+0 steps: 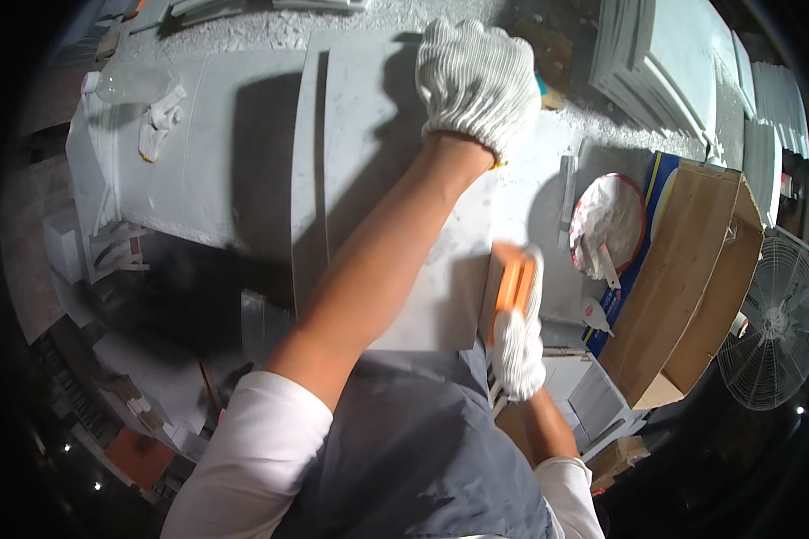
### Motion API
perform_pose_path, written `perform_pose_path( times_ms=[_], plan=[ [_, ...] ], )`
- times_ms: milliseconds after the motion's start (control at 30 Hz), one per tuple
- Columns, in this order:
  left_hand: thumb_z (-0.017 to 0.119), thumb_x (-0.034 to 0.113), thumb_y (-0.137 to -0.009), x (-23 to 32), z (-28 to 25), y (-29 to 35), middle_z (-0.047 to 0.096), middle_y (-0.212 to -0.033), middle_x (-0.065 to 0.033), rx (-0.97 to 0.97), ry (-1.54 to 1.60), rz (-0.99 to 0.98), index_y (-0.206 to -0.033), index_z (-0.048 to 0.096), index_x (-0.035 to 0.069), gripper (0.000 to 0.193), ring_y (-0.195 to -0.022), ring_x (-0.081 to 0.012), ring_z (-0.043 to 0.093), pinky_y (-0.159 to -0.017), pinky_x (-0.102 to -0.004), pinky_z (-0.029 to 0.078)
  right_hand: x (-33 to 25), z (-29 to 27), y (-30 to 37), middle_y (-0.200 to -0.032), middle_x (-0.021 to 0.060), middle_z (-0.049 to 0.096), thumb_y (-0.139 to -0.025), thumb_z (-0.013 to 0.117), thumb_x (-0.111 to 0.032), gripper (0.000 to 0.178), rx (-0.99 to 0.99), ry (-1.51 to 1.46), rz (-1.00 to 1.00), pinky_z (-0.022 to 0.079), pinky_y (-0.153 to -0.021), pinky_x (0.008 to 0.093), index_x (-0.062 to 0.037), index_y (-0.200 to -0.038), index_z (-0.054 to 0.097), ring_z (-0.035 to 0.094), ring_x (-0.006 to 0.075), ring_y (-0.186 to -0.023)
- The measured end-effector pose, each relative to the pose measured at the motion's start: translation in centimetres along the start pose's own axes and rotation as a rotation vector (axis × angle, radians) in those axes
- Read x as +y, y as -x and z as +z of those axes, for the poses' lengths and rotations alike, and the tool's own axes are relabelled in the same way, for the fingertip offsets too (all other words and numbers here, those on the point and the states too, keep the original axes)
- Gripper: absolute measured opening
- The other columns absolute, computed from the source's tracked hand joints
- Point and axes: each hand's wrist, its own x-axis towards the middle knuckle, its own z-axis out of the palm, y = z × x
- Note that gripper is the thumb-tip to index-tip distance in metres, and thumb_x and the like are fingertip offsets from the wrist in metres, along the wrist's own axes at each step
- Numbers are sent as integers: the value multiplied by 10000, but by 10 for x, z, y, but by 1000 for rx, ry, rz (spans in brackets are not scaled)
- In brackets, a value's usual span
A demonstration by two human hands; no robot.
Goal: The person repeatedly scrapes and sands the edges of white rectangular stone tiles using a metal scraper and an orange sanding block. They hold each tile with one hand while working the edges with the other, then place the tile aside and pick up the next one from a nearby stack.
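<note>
A pale grey-veined marble slab (pixel 413 269) lies in front of me, over another slab (pixel 307 180) that shows along its left side. My left hand (pixel 478 85), in a white knitted glove, is closed at the slab's far right corner; its fingertips are hidden beneath it. Beside the slab's near right edge, my right hand (pixel 520 346), gloved the same way, is wrapped round an orange-handled block-like tool (pixel 514 283). The tool is slightly blurred, and its working face cannot be made out. It is upright against or very near the slab's edge.
Right of the slab stand a red-rimmed round container (pixel 609 225), an open cardboard box (pixel 692 278) and a fan (pixel 771 319). Stacked tiles (pixel 665 63) rise at far right. A clear bottle (pixel 135 83) and a loose glove (pixel 162 121) lie at far left. White debris (pixel 243 38) covers the back.
</note>
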Motion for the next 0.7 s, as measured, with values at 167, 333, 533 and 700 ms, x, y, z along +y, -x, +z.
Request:
perform_pose_path(
  times_ms=[167,333,533,700],
  plan=[
    [629,296,-805,1,-4,8,695,-839,-120,64,174,-23,-848,697,95,217,-889,-285,640,-866,-467,444,3,-2,2,-1189,134,638,-1022,568,-310,779,8,-118,-16,576,-753,319,-87,-1625,126,680,200,-889],
    [624,240,-785,-1,-5,3,732,-836,-119,-60,-40,35,-860,751,117,192,-863,-296,699,-827,-460,516,20,1,-7,-1241,137,601,-1021,564,-410,825,12,-112,-122,547,-743,331,-71,-1625,117,654,200,-901],
    [588,238,-836,2,-3,10,694,-822,-129,70,111,-30,-802,694,91,184,-885,-288,638,-857,-463,448,7,0,-7,-1124,110,669,-1046,522,-350,753,33,16,-42,547,-667,297,-56,-1622,136,650,164,-772],
    [584,226,-836,1,1,8,686,-798,-130,69,84,-26,-790,691,90,179,-883,-288,637,-842,-464,451,-2,4,-3,-1422,147,479,-1005,614,-272,807,-31,-224,-317,452,-982,332,-135,-1636,129,545,200,-1141]
  ],
)
